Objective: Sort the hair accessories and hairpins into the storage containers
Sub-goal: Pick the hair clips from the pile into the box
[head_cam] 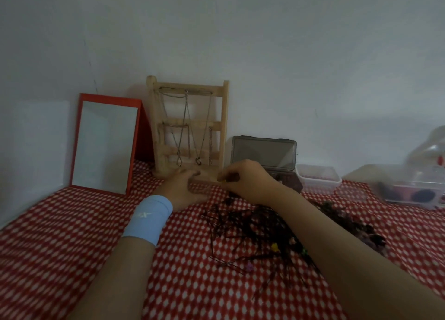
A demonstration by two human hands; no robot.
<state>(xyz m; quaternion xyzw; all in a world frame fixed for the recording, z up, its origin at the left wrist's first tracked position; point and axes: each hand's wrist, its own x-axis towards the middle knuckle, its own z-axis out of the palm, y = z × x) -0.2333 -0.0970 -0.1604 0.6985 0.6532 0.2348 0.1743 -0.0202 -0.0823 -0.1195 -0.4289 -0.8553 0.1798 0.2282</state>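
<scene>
A tangled pile of dark hairpins (255,233) with a few small coloured clips lies on the red-and-white cloth. More dark hair accessories (349,223) lie to its right. My right hand (248,180) hovers above the pile's far end, fingers curled, pinching a small yellowish item at its tips. My left hand (185,189), with a light blue wristband, rests flat on the cloth beside the wooden stand's base, fingers straight. A dark box with an open lid (265,153) stands behind my right hand. A small clear tub (317,177) sits to the right of the box.
A wooden stand (190,127) hung with chains leans at the wall, with a red-framed mirror (106,144) to its left. A clear lidded container (414,187) with dark items and a clear bottle (433,151) stand at the far right.
</scene>
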